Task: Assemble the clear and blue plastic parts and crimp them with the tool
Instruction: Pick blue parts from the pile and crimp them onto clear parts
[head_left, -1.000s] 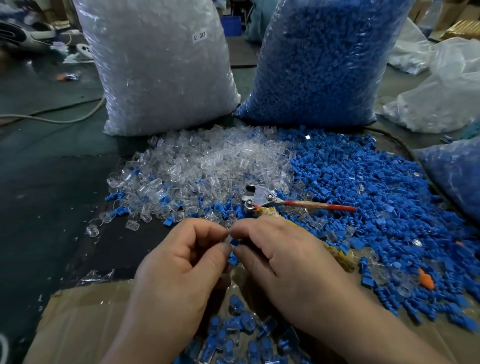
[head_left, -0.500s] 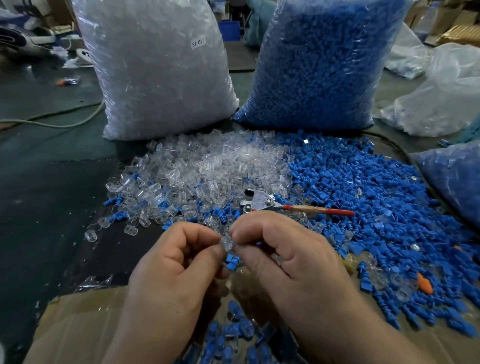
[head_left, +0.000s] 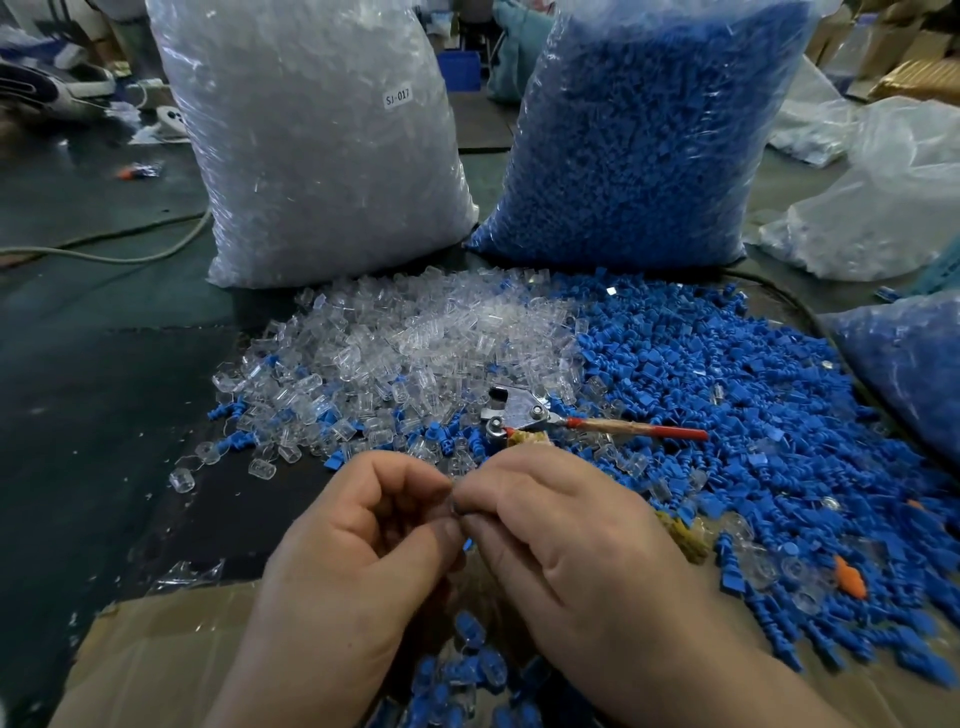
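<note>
- The left hand (head_left: 353, 551) and right hand (head_left: 576, 545) meet low in the view. Their fingers are curled and the fingertips pinch one small piece (head_left: 467, 544) between them. It is mostly hidden, with only a speck of blue showing.
- This looks like the joining step, with blue being pressed into clear. This piece is probably not yet crimped.
- The crimp tool (head_left: 519, 413) lies unheld at 12 o'clock from the hands, its red handle pointing to 3 o'clock.
- Joined pieces lie in the cardboard box (head_left: 156, 670) at 6 o'clock, so some work appears done.
- Much seems left: a clear heap (head_left: 415, 338) at 11 o'clock, a blue heap (head_left: 727, 384) at 2 o'clock, and a full clear bag (head_left: 311, 145) and blue bag (head_left: 649, 130) behind.
</note>
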